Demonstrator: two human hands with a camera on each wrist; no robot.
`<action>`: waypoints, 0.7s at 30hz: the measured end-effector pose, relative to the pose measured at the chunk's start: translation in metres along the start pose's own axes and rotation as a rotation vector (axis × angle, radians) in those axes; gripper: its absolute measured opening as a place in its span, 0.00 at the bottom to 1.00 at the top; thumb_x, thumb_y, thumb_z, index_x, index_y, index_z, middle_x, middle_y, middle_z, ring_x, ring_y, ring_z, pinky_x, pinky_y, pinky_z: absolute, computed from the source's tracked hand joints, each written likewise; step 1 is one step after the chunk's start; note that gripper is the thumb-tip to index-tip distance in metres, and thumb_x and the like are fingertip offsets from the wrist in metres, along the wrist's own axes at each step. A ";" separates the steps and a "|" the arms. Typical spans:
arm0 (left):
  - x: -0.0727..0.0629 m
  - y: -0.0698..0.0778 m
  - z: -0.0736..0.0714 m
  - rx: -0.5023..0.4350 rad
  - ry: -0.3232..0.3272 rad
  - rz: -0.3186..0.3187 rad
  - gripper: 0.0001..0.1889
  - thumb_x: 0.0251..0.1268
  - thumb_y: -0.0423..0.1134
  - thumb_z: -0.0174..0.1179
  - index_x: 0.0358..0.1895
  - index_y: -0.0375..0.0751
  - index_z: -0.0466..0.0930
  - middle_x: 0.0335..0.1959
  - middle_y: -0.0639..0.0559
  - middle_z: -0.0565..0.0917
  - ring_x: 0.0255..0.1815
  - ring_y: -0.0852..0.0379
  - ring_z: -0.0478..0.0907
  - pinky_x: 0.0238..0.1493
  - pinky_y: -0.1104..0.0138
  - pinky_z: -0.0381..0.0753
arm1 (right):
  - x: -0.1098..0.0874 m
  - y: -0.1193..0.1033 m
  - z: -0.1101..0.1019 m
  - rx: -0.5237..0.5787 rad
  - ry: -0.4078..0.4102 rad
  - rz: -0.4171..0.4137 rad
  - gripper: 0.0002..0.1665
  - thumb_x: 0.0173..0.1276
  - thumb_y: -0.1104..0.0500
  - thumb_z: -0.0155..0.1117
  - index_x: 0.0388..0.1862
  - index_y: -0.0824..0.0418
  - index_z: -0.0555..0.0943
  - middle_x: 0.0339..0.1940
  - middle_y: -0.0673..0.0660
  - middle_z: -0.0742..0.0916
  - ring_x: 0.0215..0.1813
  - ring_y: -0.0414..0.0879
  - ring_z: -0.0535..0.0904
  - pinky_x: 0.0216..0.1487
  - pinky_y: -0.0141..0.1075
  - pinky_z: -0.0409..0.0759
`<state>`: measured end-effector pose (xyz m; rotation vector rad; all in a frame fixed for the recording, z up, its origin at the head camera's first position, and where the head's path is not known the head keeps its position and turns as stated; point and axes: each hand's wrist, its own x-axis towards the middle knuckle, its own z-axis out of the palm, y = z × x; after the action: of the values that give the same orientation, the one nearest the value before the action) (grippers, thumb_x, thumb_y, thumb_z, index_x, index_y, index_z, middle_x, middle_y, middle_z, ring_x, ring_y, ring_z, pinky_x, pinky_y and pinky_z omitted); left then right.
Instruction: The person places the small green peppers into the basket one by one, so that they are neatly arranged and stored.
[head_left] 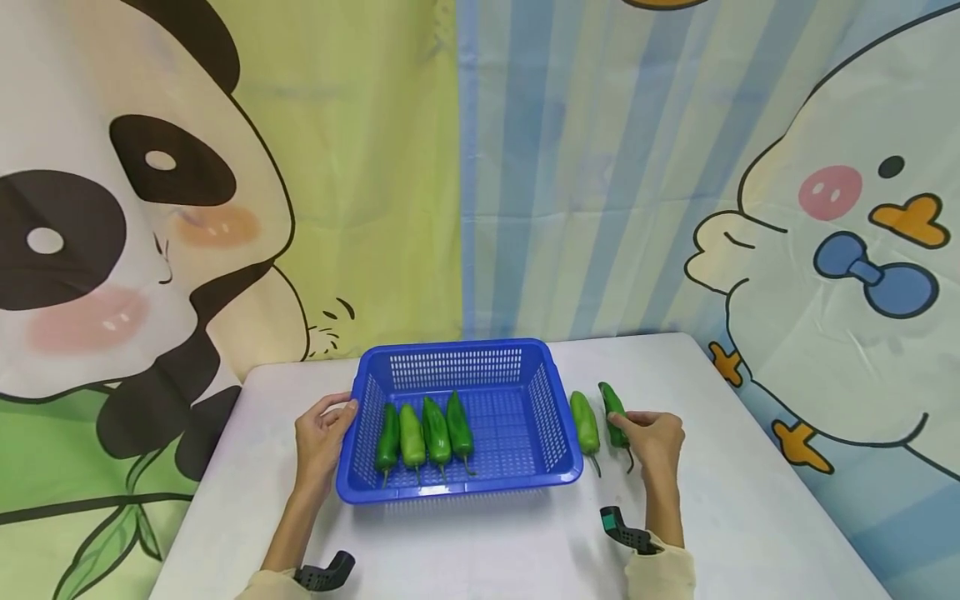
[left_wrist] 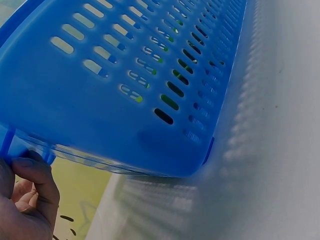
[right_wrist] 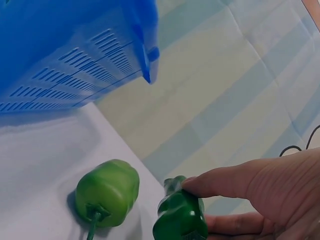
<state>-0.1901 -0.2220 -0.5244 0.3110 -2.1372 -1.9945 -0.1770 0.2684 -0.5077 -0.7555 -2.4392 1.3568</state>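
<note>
A blue plastic basket [head_left: 465, 493] stands on the table, with several green peppers [head_left: 437, 433] lying side by side in its left half. My left hand [head_left: 322, 437] grips the rim at its left end; in the left wrist view the thumb and curled fingers [left_wrist: 37, 175] are at the basket's upper corner. To the right of the basket, my right hand [head_left: 654, 440] pinches a dark green pepper [head_left: 613, 404] between thumb and fingers. Close beside it lies a lighter green pepper [head_left: 583, 421], its stem toward me, near the basket's right wall.
The white table [head_left: 738, 475] extends around the basket and backs onto a cartoon-printed curtain [head_left: 375, 183]. Each wrist wears a black camera mount [head_left: 326, 573], close above the tabletop at the front.
</note>
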 end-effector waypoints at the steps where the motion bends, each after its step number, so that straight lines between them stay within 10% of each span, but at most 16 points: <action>1: 0.000 0.000 0.000 -0.001 -0.002 -0.002 0.21 0.82 0.44 0.65 0.65 0.31 0.83 0.34 0.60 0.93 0.32 0.65 0.90 0.36 0.72 0.91 | 0.000 0.000 -0.001 0.003 -0.001 0.005 0.22 0.68 0.56 0.81 0.49 0.74 0.90 0.54 0.76 0.90 0.48 0.60 0.88 0.36 0.31 0.81; 12: 0.000 0.002 -0.001 0.011 -0.004 -0.005 0.22 0.83 0.46 0.64 0.66 0.32 0.82 0.38 0.58 0.94 0.34 0.66 0.91 0.38 0.72 0.92 | 0.001 -0.009 -0.006 0.099 -0.052 0.084 0.27 0.70 0.51 0.80 0.55 0.72 0.89 0.60 0.74 0.88 0.49 0.55 0.88 0.56 0.48 0.85; 21: -0.001 0.003 0.000 0.019 -0.001 -0.021 0.21 0.83 0.45 0.64 0.66 0.33 0.82 0.39 0.57 0.94 0.34 0.67 0.91 0.39 0.73 0.91 | -0.001 -0.017 -0.011 0.174 -0.071 0.110 0.30 0.71 0.51 0.79 0.57 0.76 0.87 0.60 0.73 0.88 0.38 0.41 0.87 0.37 0.24 0.83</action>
<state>-0.1894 -0.2212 -0.5218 0.3370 -2.1628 -1.9871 -0.1771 0.2682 -0.4871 -0.8214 -2.3228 1.6392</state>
